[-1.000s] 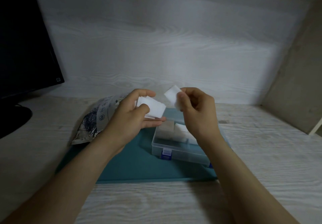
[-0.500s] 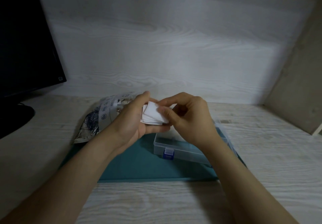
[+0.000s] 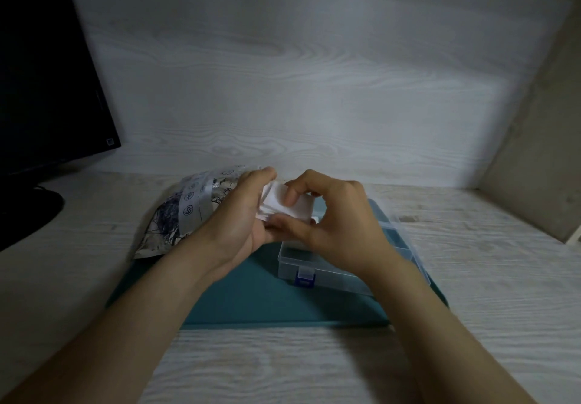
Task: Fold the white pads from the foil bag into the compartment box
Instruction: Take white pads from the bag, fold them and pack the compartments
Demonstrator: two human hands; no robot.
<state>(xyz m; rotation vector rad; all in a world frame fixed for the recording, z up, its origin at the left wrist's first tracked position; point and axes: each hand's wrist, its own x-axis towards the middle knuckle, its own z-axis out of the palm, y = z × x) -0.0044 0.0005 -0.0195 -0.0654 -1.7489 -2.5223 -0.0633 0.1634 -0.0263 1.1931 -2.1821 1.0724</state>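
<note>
A second ago the right hand held a single pad lifted clear of the stack; since then the two hands have closed together, and that gap is gone. The left hand [image 3: 234,218] is curled round a small stack of white pads [image 3: 300,208], gripping it from the left side with the fingers wrapped behind. The right hand [image 3: 338,230] meets it from the right and pinches the same stack, the forefinger [image 3: 290,196] bent down on the top pad and the thumb [image 3: 283,223] pressed in below. The pads are in the air between the hands, above the far left part of the compartment box [image 3: 317,267]. I cannot tell whether the top pad is already folded. The clear box lies open under the right hand and wrist, its blue latch [image 3: 304,278] facing the person and some of its dividers showing to the right of the wrist. What lies in the covered compartments is hidden. The box sits on a teal mat [image 3: 248,296]. The foil bag [image 3: 185,215] lies just left of the left hand, on the mat's far left corner. Well off to the left stand a dark monitor [image 3: 47,73] and its stand [image 3: 31,211], all on a pale wood-grain desk [image 3: 283,366] backed by a pale wall panel [image 3: 298,89].
</note>
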